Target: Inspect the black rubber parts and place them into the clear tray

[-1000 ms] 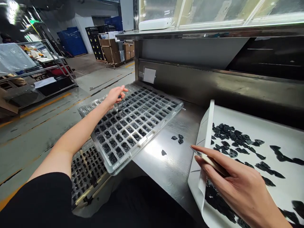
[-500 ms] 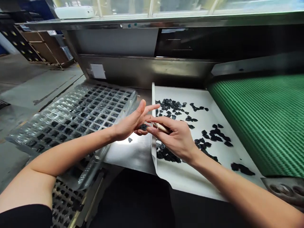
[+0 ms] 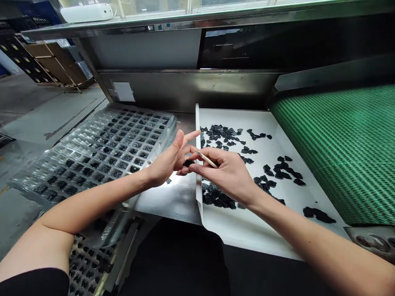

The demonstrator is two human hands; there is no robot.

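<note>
My left hand is turned palm inward, its thumb raised and its fingers spread. A small black plastic part lies against its lower fingers, at the fingertips of my right hand. The part now looks tilted, and the fingers partly hide it. My right hand is closed around a slim cream-coloured pen-like tool, whose dark pointed tip faces up and left. Its thumb and forefinger also touch the part. Beneath my left hand, one loose part lies on the metal tabletop.
At left, clear plastic trays hold many black parts in pockets. On the right, a white sheet with a raised edge carries scattered piles of black parts. Beyond it runs a green conveyor belt. A metal shelf spans the back.
The black part has tilted from a flat, face-on look to a slanted one. The tool's pointed tip now shows above my right fingers. The whole view has shifted slightly.
</note>
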